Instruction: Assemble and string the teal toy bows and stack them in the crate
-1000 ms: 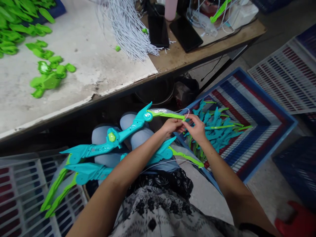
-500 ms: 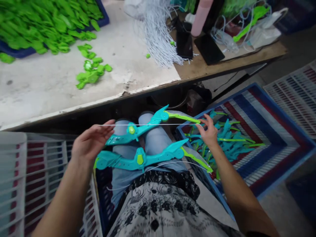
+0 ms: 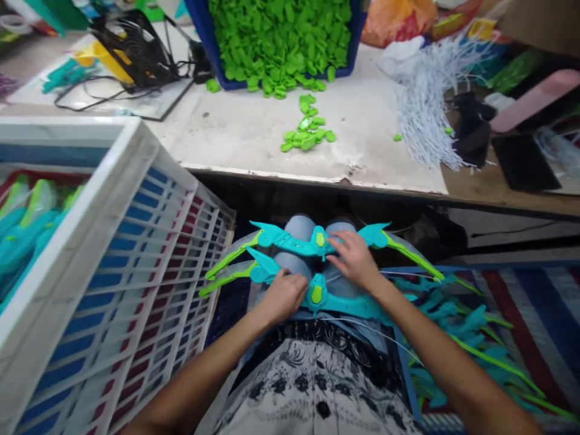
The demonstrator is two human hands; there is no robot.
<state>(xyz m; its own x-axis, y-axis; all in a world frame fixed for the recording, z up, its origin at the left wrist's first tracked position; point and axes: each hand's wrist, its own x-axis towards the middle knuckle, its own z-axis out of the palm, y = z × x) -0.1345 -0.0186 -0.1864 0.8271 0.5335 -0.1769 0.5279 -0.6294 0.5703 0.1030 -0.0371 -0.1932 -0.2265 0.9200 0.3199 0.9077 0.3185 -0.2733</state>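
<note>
Two teal toy bows with lime green tips lie across my lap. On the farther bow [image 3: 294, 243], a green oval piece marks the middle, and my right hand [image 3: 356, 260] is beside it with fingers apart. Closer to my body is the second bow [image 3: 348, 304], its left part under my left hand [image 3: 289, 294], whose fingers are curled; what they pinch, if anything, is hidden. A thin white string [image 3: 376, 321] hangs loose by the nearer bow.
A white slatted crate [image 3: 136, 290] with more bows stands at left. The worktable [image 3: 240, 145] holds a blue bin [image 3: 211, 45] of green pieces, white strings [image 3: 428, 115], a fan [image 3: 136, 45] and a dark phone [image 3: 525, 162]. More bows [image 3: 475, 332] lie at right.
The view has turned left. Both hands have moved inward from the bow ends towards the middle. The straight string between them is no longer stretched, and the farther bow lies with both ends showing.
</note>
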